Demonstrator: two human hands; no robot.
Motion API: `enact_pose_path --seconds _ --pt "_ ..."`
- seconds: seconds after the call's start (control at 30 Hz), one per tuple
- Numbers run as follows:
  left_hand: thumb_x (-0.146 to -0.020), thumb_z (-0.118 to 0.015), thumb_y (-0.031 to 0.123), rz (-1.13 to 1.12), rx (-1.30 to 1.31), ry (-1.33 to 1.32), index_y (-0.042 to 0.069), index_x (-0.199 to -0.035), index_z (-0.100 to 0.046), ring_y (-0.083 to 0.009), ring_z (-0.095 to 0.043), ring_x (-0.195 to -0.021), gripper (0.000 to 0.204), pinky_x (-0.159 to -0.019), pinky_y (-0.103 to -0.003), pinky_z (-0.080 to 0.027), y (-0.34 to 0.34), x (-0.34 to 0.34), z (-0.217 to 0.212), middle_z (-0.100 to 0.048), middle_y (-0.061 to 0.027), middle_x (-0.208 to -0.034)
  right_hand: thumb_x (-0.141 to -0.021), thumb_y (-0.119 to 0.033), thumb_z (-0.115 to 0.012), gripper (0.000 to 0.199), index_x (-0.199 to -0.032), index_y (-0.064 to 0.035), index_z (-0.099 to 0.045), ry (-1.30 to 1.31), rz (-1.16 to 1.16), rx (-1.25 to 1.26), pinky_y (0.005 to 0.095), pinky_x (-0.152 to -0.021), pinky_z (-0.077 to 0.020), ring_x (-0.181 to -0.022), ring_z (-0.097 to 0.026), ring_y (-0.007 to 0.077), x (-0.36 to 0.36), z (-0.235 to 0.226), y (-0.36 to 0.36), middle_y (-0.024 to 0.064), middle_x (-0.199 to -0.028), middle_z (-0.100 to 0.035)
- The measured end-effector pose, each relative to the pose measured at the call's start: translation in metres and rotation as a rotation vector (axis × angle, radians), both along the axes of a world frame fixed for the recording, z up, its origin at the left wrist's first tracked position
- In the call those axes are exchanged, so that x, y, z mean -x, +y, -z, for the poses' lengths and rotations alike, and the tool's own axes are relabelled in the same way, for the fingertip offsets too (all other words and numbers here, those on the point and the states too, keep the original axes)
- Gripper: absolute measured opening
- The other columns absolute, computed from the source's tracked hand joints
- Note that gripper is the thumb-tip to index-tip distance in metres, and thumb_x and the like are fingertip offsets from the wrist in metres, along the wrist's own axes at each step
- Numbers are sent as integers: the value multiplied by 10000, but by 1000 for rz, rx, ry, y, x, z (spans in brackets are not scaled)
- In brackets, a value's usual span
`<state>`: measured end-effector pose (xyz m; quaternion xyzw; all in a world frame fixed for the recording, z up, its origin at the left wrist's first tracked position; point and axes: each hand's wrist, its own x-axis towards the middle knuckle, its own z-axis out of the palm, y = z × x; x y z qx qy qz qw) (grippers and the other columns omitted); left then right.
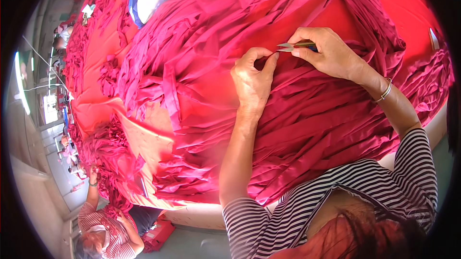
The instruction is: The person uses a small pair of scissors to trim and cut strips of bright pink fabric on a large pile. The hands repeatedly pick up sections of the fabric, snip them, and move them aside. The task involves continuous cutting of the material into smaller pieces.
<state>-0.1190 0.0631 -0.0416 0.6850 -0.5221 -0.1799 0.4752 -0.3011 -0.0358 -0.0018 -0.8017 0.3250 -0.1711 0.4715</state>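
Right hand [331, 55] pinching small thread snips [297, 45] with blades aimed at the crimson fabric strips [307, 115], left hand [253, 79] pinching a fold taut just beside the tips for a clean snip, all heaped mid-worktop [201, 213], well off its near edge.

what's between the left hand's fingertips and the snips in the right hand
In the head view, only a thin thread or fabric edge, pinched by the left hand, reaches the snips in the right hand.

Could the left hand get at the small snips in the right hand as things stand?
Probably yes. The left hand pinches red fabric right beside the tips of the snips, which the right hand holds. Nothing lies between them; it would only have to let go of the cloth.
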Motion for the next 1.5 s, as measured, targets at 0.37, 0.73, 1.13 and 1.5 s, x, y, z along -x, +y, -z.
enact_pose_path --seconds 0.37,0.73,1.13,1.5 --pt "-806 -795 70 0 -10 17 -9 -865 -702 -106 -657 -763 136 -761 -267 -519 -1 1 2 -726 -62 -812 -895 -139 -669 143 -968 -17 -677 -82 87 139 365 -651 -482 -680 -639 290 0 16 1 152 -791 -685" --pt "-801 -800 108 72 -3 -58 -2 -956 -748 -237 -713 -882 197 -817 -330 -533 -2 -1 -2 -742 -139 -949 -886 -146 -664 197 -970 32 -666 21 14 19 377 -762 -512 -837 -685 269 8 1 -24 160 -891 -709" --pt "-800 -792 110 103 15 -102 22 -925 -747 -258 -708 -843 159 -776 -338 -533 -2 -3 -1 -734 -130 -907 -886 -159 -655 190 -964 12 -685 104 -81 122 391 -784 -511 -849 -669 283 -2 8 -28 151 -903 -706" --pt "-811 -785 110 60 -9 -40 -3 -925 -747 -218 -714 -845 166 -791 -315 -529 -1 -1 -3 -744 -131 -912 -901 -94 -674 156 -1010 19 -673 -54 0 -52 341 -751 -522 -836 -703 227 8 5 -12 148 -886 -725"
